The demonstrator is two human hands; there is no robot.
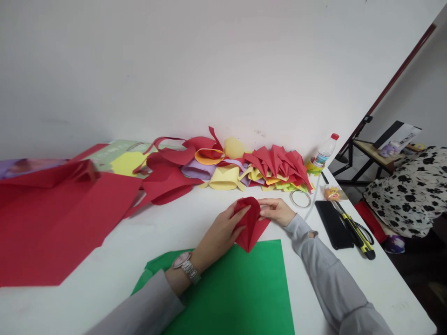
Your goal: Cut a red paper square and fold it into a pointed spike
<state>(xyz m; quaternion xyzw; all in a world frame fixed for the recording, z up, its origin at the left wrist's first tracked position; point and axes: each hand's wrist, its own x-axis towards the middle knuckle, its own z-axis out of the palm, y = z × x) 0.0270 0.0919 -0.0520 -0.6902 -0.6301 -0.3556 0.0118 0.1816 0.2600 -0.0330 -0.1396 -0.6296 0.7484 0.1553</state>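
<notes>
A folded piece of red paper (248, 232), pointed at its near end and rounded at the top, is between my two hands over the table. My left hand (225, 228) holds its left side, with fingers reaching across the front. At its upper right edge, the fingers of my right hand (275, 211) pinch the paper. Partly under my left forearm lies a green paper sheet (240, 288). Behind my hands is a pile of folded red paper pieces (279, 163) on top of yellow and green ones.
Large red sheets (63, 223) cover the table's left. Rolled paper shapes (171, 184) line the wall. At right are a tape roll (300, 198), a bottle (323, 153), a black phone (334, 224), scissors (363, 230) and a yellow-black cutter (358, 235). A person in patterned clothing (408, 190) is beyond the edge.
</notes>
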